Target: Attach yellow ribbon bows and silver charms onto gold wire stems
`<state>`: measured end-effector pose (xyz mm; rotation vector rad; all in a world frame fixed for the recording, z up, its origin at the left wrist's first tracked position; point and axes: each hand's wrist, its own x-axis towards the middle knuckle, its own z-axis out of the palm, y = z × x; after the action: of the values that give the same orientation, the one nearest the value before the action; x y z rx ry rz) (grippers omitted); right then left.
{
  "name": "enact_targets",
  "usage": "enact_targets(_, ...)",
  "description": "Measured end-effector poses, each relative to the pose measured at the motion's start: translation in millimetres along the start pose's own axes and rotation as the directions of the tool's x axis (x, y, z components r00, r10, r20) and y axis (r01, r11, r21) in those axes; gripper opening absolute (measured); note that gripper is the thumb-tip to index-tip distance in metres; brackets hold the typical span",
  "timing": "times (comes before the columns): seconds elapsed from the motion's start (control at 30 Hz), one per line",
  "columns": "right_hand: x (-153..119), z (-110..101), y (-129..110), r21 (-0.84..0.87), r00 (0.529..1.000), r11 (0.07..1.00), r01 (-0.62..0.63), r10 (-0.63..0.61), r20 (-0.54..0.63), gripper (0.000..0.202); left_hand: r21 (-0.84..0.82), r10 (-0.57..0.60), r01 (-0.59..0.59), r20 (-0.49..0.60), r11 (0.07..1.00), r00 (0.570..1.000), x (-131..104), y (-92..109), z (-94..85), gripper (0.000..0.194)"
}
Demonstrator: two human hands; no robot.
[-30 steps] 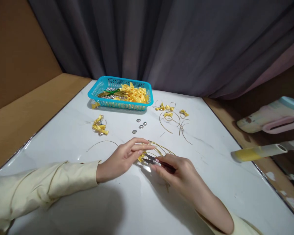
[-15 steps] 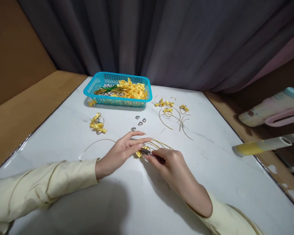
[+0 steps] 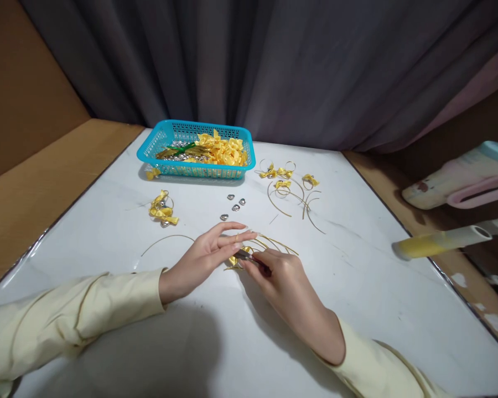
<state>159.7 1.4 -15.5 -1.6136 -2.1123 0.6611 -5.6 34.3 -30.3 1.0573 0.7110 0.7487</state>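
Observation:
My left hand (image 3: 207, 251) reaches in from the left, upper fingers stretched out. Its thumb and lower fingers close on a yellow ribbon bow (image 3: 233, 261), which is partly hidden under them. My right hand (image 3: 283, 279) is wrapped round a dark metal tool that looks like pliers (image 3: 244, 255). The tool's jaws meet the bow at the left fingertips; its handles are mostly covered by my right hand. Thin gold wires (image 3: 276, 243) curve on the table just behind the right hand. Several silver heart-shaped beads (image 3: 235, 208) lie beyond the left fingers.
A blue basket (image 3: 195, 170) at the back holds yellow bows, silver beads and a tied wire bundle. Bows on wire rings (image 3: 283, 185) lie at back right, more bows (image 3: 162, 210) at left. A cup (image 3: 452, 179) and a yellow-and-clear roll (image 3: 442, 243) stand at the right.
The camera view has shifted slightly. My right hand and the tool have moved a little to the left; the left hand keeps nearly the same place at the bow.

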Motion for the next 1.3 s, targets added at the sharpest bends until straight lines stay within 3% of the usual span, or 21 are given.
enact_targets(0.53, -1.6, 0.4, 0.4, -0.01, 0.999, 0.999, 0.03, -0.03, -0.014, 0.026, 0.003, 0.005, -0.005, 0.034, 1.0, 0.999, 1.0, -0.8, 0.5, 0.031)
enact_targets(0.7, -5.6, -24.2, 3.8, -0.046, 0.997, 0.999, 0.009, -0.013, -0.073, 0.028, 0.098, 0.021, -0.013, -0.084, 0.995, 0.996, 3.2, 13.1, -3.5, 0.022)
enact_targets(0.8, -9.3, -41.3, 19.9, -0.154, 0.994, 0.988, -0.032, 0.016, -0.104, 0.032, 0.313, 0.057, 0.016, -0.22, 0.95, 0.974, 8.2, 33.6, -14.9, 0.013)
enact_targets(0.87, -12.8, -46.9, 35.5, -0.257, 0.994, 0.963, -0.087, 0.067, -0.083, 0.034, 0.589, 0.098, 0.058, -0.229, 0.806, 0.969, 11.1, 49.1, -26.7, 0.019)
enact_targets(0.93, -17.0, -47.5, 50.4, -0.336, 0.989, 0.93, -0.149, 0.131, -0.075, 0.031, 0.857, 0.203, 0.088, -0.219, 0.508, 0.954, 11.9, 61.7, -38.6, 0.024)
enact_targets(1.0, -21.0, -45.3, 60.9, -0.4, 0.989, 0.904, -0.151, 0.137, -0.063, 0.027, 0.98, 0.307, 0.051, -0.11, 0.194, 0.945, 9.5, 68.5, -46.9, 0.024)
enact_targets(1.07, -23.3, -42.7, 64.5, -0.457, 0.994, 0.882, -0.11, 0.09, -0.067, 0.025, 0.999, 0.291, -0.041, 0.031, 0.03, 0.956, 4.5, 68.2, -48.7, 0.025)
enact_targets(1.13, -23.1, -40.5, 60.6, -0.511, 0.995, 0.859, -0.034, -0.02, -0.101, 0.024, 0.988, 0.201, -0.154, 0.144, 0.031, 0.969, -1.5, 62.1, -43.8, 0.028)
enact_targets(1.23, -18.5, -35.3, 43.3, -0.522, 0.964, 0.842, 0.132, -0.232, -0.13, 0.026, 0.951, 0.068, -0.25, 0.242, 0.181, 0.968, -6.7, 47.5, -30.3, 0.029)
enact_targets(1.3, -13.6, -28.4, 29.3, -0.443, 0.943, 0.856, 0.266, -0.327, -0.065, 0.023, 0.922, 0.056, -0.25, 0.245, 0.297, 0.968, -5.9, 37.7, -21.8, 0.026)
